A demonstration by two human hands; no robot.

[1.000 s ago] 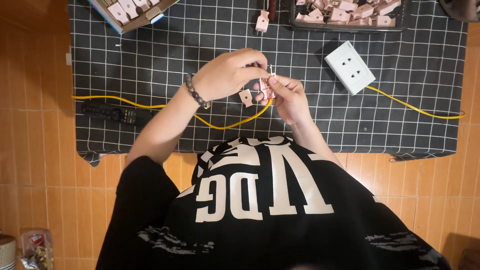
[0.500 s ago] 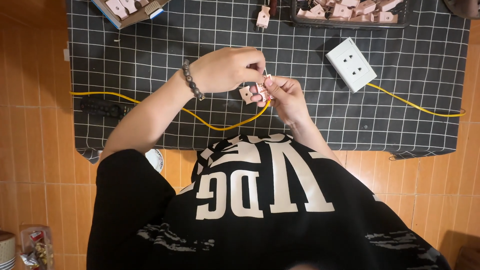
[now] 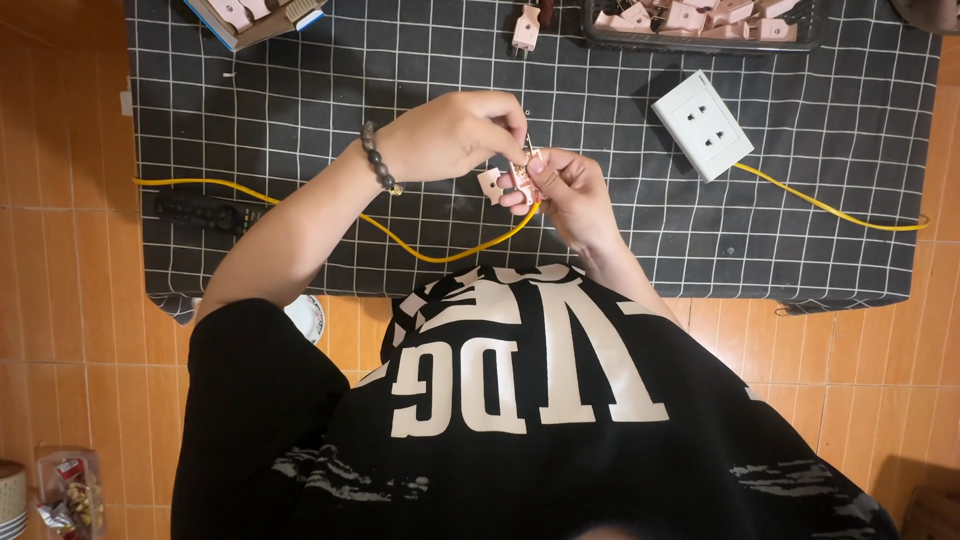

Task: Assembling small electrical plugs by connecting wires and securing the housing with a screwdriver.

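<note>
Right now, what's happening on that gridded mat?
A person holds a small pink plug piece between both hands over the black gridded mat. The left hand pinches it from above with its fingers; the right hand supports it from below. A yellow cable runs up to the piece; a white socket block lies to the right, and a tray of pink parts sits at the far edge.

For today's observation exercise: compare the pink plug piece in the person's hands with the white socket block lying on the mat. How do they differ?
The pink plug piece is small and pinkish; the white socket block is bigger and white. The plug piece is held above the mat between the left hand and right hand; the socket block lies flat on the checked mat, untouched. Both meet a yellow cable.
</note>
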